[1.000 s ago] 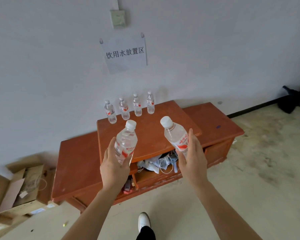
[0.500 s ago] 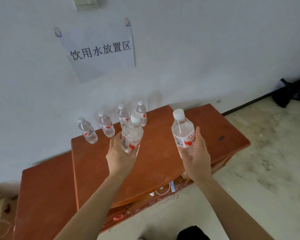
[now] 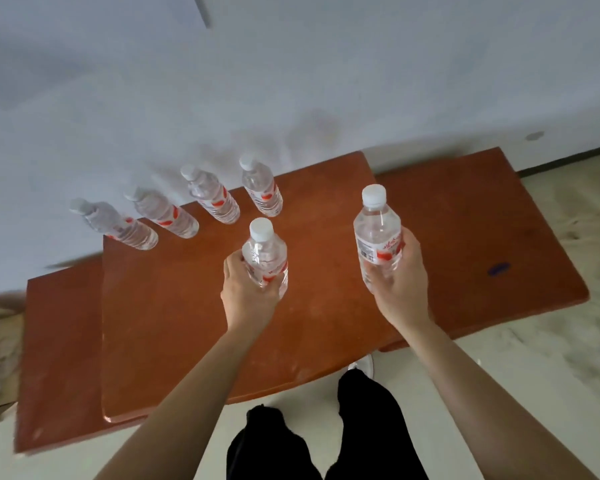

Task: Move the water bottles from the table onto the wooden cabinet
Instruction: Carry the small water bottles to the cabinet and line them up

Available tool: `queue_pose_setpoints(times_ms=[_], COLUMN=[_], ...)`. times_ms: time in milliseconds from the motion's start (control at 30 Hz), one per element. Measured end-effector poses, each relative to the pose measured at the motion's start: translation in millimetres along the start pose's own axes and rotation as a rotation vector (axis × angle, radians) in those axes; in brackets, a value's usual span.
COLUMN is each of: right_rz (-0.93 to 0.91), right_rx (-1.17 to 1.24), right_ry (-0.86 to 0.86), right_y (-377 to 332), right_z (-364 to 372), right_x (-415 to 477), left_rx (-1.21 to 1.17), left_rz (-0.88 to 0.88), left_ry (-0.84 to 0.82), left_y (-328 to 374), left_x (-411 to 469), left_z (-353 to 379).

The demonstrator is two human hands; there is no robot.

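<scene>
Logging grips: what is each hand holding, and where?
Left hand: left bottle, lower body. Right hand: right bottle, lower body.

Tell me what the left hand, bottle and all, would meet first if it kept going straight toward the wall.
Probably the rightmost standing bottle in the back row: it stands almost directly beyond the left hand and its held bottle. Bare cabinet top lies between them. Depth is unclear, so it might pass just beside it.

The wooden cabinet (image 3: 187, 323) has a reddish-brown top with a raised middle part and lower parts on both sides. Four water bottles (image 3: 261, 188) stand in a row on the raised part, near the wall. A small blue mark (image 3: 498, 268) is on the right lower part.
</scene>
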State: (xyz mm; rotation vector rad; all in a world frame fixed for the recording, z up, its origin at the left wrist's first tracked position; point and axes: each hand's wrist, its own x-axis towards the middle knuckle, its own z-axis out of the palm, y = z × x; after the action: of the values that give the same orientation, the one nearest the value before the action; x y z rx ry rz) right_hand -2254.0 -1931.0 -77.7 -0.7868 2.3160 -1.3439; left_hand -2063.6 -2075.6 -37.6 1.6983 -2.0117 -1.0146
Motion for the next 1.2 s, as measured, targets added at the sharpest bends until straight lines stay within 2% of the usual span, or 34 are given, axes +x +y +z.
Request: queue_pose_setpoints(times_ms=[133,333,600,733,933,1067,1200], right_rz=[-0.025,-0.003,-0.112,-0.190,-0.194,-0.224,-0.074], right_rx=[0.063,0.141,0.167,0.122,0.128,0.052,-0.189], right_ry=[-0.004,0.022,0.050,0.031,0.040,0.044,-0.071], right_y=[19,51,60,71,83,87,115], right_z=[17,57,104,111,109,111,97], right_x=[63,159,237,240,240,233,171], left_rx=[-0.027,-0.112,-0.093,-0.077,-0.068,0.026,0.203], left_rz=[-0.036,0.018,0.110,0.157,0.167,0.063,-0.013], left_ry=[0.049,0.082,0.184,0.222,0.266,0.116,-0.014], left_y=[23,51,62,49,42,20,-47], left_x=[41,119,190,198,199,195,131], left_z=[53,124,174,189,198,200,191])
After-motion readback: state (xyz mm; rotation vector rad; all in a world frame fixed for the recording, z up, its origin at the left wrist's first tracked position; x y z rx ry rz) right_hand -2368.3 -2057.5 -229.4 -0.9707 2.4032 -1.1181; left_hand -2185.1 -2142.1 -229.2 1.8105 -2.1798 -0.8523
